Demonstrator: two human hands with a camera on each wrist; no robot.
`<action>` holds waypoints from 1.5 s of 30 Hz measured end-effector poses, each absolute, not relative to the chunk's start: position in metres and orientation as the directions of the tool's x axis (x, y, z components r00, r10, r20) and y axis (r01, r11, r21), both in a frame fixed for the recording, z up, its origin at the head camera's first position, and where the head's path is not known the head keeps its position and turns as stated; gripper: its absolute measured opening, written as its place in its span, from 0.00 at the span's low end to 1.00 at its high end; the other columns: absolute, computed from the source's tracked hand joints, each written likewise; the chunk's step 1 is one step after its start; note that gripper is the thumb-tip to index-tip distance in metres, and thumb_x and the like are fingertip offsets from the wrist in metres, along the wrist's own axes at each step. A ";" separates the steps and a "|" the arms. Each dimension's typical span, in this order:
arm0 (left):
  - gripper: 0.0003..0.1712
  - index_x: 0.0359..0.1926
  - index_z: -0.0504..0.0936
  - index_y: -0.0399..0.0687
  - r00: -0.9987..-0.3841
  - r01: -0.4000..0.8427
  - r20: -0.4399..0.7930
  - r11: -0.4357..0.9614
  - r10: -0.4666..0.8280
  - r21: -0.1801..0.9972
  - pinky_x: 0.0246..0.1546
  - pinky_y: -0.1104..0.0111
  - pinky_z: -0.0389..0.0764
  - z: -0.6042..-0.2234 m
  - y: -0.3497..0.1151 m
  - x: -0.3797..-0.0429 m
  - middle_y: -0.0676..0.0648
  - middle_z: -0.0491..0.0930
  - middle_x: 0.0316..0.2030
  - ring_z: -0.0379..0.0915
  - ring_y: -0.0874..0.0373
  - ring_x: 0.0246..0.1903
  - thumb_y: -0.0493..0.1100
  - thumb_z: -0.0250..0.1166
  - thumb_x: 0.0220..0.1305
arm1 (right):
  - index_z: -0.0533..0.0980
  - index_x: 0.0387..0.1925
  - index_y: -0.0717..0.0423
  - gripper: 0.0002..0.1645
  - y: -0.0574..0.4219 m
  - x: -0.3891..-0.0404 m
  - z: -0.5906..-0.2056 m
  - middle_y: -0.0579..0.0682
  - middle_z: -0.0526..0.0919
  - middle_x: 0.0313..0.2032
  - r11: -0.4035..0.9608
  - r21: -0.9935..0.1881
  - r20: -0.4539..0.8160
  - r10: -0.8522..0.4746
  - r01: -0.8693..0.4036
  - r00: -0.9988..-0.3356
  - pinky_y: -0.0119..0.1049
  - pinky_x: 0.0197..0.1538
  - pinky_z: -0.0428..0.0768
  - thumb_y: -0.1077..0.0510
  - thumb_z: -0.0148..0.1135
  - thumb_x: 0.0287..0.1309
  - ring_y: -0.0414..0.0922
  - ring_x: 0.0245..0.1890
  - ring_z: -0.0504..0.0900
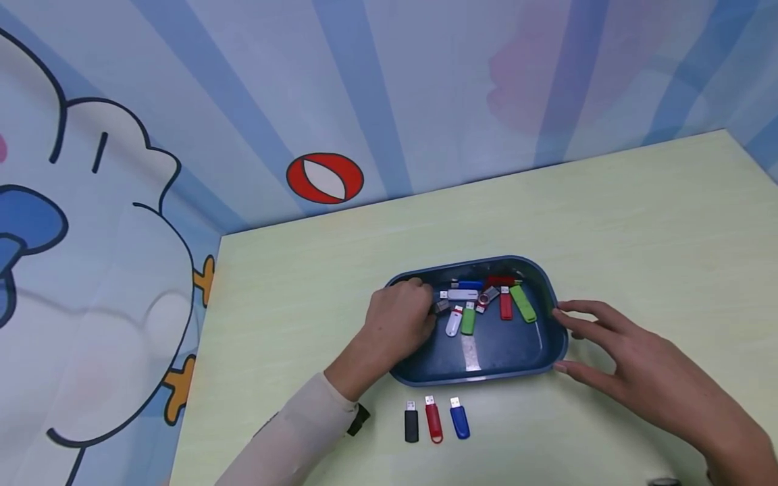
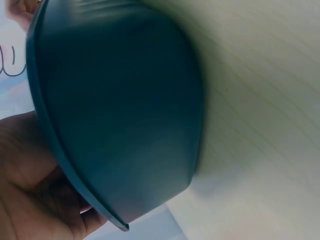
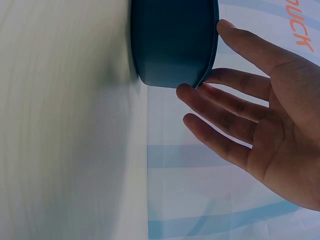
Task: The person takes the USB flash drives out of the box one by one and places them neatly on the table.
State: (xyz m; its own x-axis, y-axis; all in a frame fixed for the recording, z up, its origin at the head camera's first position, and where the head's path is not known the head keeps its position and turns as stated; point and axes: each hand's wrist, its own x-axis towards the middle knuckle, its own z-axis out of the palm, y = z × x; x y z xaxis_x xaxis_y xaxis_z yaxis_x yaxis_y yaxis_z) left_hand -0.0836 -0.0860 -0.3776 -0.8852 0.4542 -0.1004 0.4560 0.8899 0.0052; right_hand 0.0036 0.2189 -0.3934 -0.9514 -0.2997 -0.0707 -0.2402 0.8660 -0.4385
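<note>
My left hand point(image 1: 398, 317) reaches over the left end of a dark blue tray point(image 1: 510, 358), fingers bent down inside. What its fingertips hold is hidden; a dark grey USB stick point(image 1: 442, 307) lies right beside them. In the left wrist view the tray wall point(image 2: 125, 110) covers much of the picture, with the left hand point(image 2: 30, 185) behind the rim. At the tray's right end, my right hand point(image 1: 632, 364) touches the rim with spread fingers, also seen in the right wrist view. Several USB sticks lie in the tray, including a white one point(image 1: 463, 295) and a green one point(image 1: 523, 304).
On the table point(image 1: 292, 297) in front of the tray, a black USB stick point(image 1: 411, 423), a red one point(image 1: 434, 420) and a blue one point(image 1: 460, 420) lie in a row. Behind the table stands a blue striped backdrop point(image 1: 413, 88) with cartoon pictures.
</note>
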 end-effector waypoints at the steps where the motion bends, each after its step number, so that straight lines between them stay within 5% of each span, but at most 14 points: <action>1: 0.13 0.46 0.91 0.42 -0.886 0.456 -0.097 0.890 0.454 0.005 0.25 0.71 0.80 -0.377 -0.086 -0.083 0.48 0.87 0.33 0.75 0.61 0.26 0.47 0.72 0.70 | 0.79 0.69 0.52 0.41 0.219 0.004 -0.394 0.57 0.71 0.72 0.868 -0.437 -0.074 -0.296 -0.236 -0.952 0.57 0.46 0.88 0.38 0.77 0.59 0.55 0.51 0.88; 14: 0.15 0.48 0.90 0.41 -0.890 0.448 -0.077 0.893 0.449 0.023 0.30 0.69 0.85 -0.372 -0.085 -0.076 0.47 0.88 0.37 0.78 0.60 0.30 0.48 0.72 0.69 | 0.79 0.69 0.52 0.41 0.218 0.004 -0.394 0.58 0.71 0.72 0.872 -0.432 -0.086 -0.293 -0.229 -0.952 0.57 0.47 0.88 0.38 0.77 0.59 0.56 0.51 0.88; 45: 0.14 0.29 0.84 0.47 -0.898 0.430 -0.034 0.892 0.439 0.137 0.17 0.76 0.66 -0.359 -0.087 -0.057 0.53 0.72 0.22 0.67 0.62 0.23 0.51 0.74 0.64 | 0.78 0.69 0.53 0.43 0.217 0.004 -0.395 0.59 0.70 0.72 0.881 -0.423 -0.105 -0.283 -0.215 -0.953 0.58 0.46 0.88 0.37 0.77 0.59 0.57 0.51 0.87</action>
State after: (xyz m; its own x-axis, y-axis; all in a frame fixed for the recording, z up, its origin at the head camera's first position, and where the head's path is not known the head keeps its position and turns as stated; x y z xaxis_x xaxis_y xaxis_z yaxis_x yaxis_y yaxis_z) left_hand -0.0571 -0.0868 -0.3590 -0.8980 0.4386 -0.0342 0.4305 0.8921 0.1373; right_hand 0.0038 0.2174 -0.3945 -0.9535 -0.2826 -0.1049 -0.2145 0.8805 -0.4226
